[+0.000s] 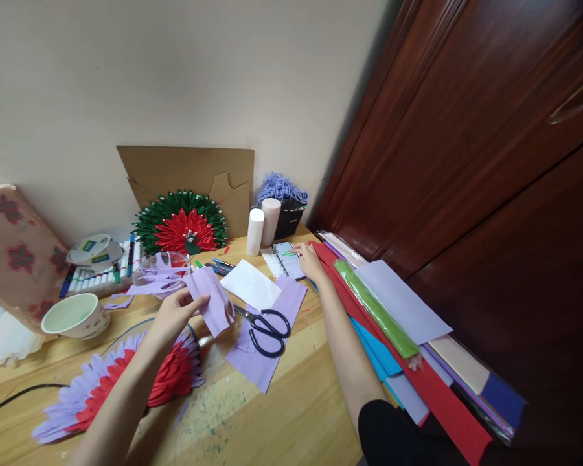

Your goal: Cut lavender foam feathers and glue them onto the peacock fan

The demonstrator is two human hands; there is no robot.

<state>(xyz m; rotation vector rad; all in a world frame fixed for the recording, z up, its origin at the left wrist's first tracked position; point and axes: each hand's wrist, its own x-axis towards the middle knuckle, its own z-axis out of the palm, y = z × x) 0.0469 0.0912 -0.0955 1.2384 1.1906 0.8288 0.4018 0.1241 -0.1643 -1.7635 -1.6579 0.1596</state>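
My left hand (181,309) pinches a folded piece of lilac crepe paper (210,301) above the table. My right hand (308,260) reaches to a phone (288,260) with a lit screen, one finger stretched out over it; whether it touches the glass I cannot tell. Black-handled scissors (267,329) lie on a lilac crepe paper sheet (261,371) between my arms. A white sheet of paper (251,285) lies behind them. Partly hidden by my left forearm is a fan-shaped red and lilac paper flower (175,375).
Against cardboard (189,169) leans a red and green paper fan (189,223). White bottles (255,231) and a black pot (290,217) stand at the back. A bowl (75,317), a clear dish (162,273) and markers (97,275) are left; stacked paper (403,298) lies right, beside a wooden cabinet (466,162).
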